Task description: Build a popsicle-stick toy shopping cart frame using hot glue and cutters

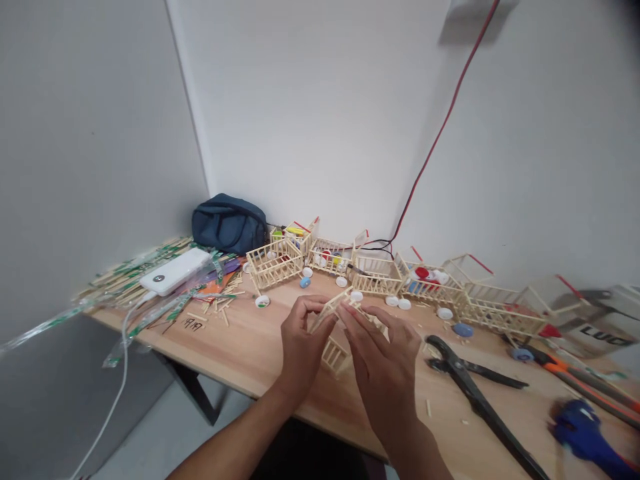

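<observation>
Okay so the little stick frame (pixel 334 355) is near the 6 o'clock edge of the counter (pixel 260 347), left hand's (pixel 303 353) grip pinching it from 9, right hand's (pixel 383 350) from 3. Stick carts (pixel 376 286) at 11-to-2, black pincers (pixel 471 392) around 4.

The head view comes from a camera worn on the person's head, facing forward and down across the desk (pixel 250 340) from its near edge, with both forearms (pixel 247 430) reaching in from the bottom. It takes the left grip (pixel 305 347) and right grip (pixel 383 353) at close range, below its centre, while the wide field runs back to the pale wall (pixel 320 120) filling the upper half and down to a strip of floor (pixel 187 413) at lower left.
</observation>
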A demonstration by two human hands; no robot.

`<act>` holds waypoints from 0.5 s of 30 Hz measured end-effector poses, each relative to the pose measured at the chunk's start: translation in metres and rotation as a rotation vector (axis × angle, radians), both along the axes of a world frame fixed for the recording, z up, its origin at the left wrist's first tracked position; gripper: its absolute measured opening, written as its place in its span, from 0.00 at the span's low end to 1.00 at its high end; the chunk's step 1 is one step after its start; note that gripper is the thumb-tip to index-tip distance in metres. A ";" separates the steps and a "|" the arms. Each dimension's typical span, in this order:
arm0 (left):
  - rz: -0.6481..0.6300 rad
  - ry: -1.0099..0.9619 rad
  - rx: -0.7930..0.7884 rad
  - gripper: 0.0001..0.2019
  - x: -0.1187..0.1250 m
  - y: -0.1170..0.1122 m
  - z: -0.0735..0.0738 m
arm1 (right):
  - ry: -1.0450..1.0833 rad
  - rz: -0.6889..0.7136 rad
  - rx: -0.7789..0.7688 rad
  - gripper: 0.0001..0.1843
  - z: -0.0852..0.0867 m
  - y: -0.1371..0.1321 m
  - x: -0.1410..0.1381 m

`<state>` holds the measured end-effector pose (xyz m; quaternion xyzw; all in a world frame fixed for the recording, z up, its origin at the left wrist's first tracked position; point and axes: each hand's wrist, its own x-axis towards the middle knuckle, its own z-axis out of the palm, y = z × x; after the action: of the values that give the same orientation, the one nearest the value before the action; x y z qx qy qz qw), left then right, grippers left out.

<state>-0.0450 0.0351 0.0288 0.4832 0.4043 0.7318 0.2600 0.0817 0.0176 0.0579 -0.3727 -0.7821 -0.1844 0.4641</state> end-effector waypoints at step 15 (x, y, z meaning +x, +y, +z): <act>-0.021 -0.027 -0.003 0.03 -0.001 -0.003 -0.003 | -0.011 -0.099 0.024 0.14 0.001 -0.003 0.001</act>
<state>-0.0463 0.0322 0.0263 0.4773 0.3967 0.7348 0.2736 0.0827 0.0142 0.0590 -0.4045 -0.7630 -0.2187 0.4544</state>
